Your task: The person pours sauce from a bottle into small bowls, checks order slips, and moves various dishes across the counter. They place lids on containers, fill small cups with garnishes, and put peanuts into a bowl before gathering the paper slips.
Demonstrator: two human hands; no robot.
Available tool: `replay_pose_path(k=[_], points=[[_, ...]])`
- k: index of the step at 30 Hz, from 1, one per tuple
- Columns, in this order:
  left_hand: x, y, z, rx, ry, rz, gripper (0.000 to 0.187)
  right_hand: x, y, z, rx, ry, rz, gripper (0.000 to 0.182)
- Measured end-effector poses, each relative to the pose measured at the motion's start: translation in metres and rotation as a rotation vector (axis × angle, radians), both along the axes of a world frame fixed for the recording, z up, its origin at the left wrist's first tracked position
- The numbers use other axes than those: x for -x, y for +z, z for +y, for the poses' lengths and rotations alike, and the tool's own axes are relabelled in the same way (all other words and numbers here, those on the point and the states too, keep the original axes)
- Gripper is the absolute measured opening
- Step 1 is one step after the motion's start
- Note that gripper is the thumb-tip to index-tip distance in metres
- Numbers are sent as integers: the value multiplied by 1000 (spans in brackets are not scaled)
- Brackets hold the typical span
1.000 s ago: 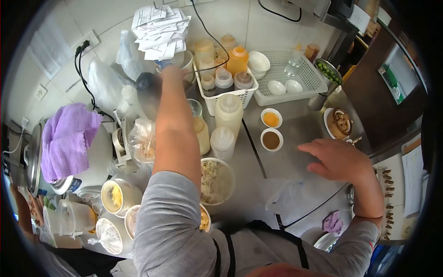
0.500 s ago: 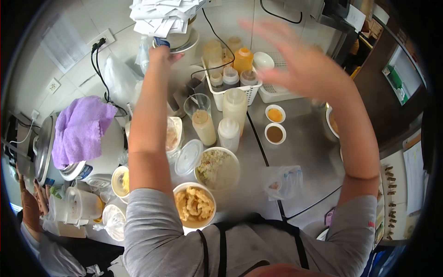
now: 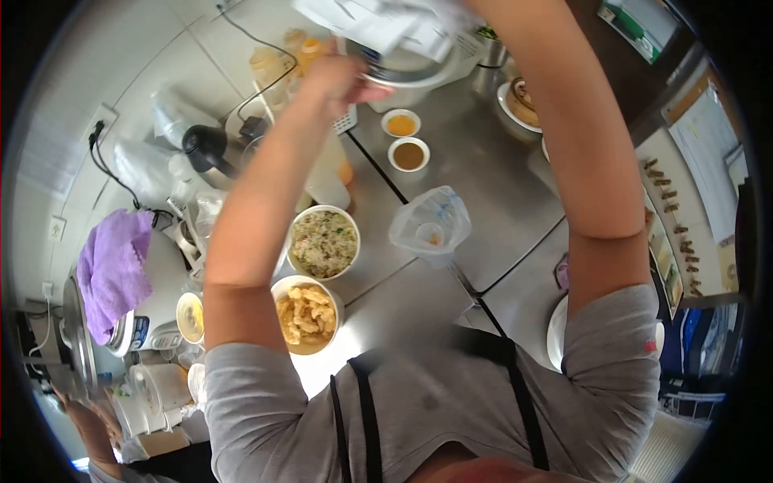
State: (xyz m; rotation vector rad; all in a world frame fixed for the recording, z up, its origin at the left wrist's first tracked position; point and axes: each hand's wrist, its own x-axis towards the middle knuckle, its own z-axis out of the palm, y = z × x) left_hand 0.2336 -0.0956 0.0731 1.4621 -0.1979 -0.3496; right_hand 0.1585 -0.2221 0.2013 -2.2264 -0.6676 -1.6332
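My left hand (image 3: 342, 78) grips the side of a white bucket (image 3: 411, 83) near its dark rim, up at the top of the view. A heap of white paper slips (image 3: 386, 30) lies on top of the bucket, partly smeared by motion. My right forearm (image 3: 564, 97) reaches up past the top edge on the bucket's other side, with the hand out of view. Below the bucket, on the steel counter, stand a small cup of orange sauce (image 3: 401, 124) and a cup of brown sauce (image 3: 409, 154).
A bowl of fried rice (image 3: 324, 241) and a bowl of fried pieces (image 3: 306, 316) stand by my left arm. A clear plastic bag (image 3: 431, 224) sits mid-counter. Squeeze bottles (image 3: 326, 177) are partly hidden. A purple towel (image 3: 114, 274) drapes a pot; another person's hand (image 3: 88, 423) shows lower left.
The bucket with the slips has come away from the wall corner toward the right, held by my left hand. My right hand has risen out of view. The camera view has shifted.
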Motion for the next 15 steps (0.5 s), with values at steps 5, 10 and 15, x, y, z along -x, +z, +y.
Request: replay_pose_path(k=[5, 10, 15], points=[[1, -110, -96, -16, -273, 329, 40, 18, -73, -68, 7, -282, 413, 83], [29, -174, -139, -110, -343, 480, 37, 8, -170, -117, -177, -436, 481, 71], [-5, -127, -124, -694, -742, 245, 39, 23, -178, -110, -86, -563, 492, 69]])
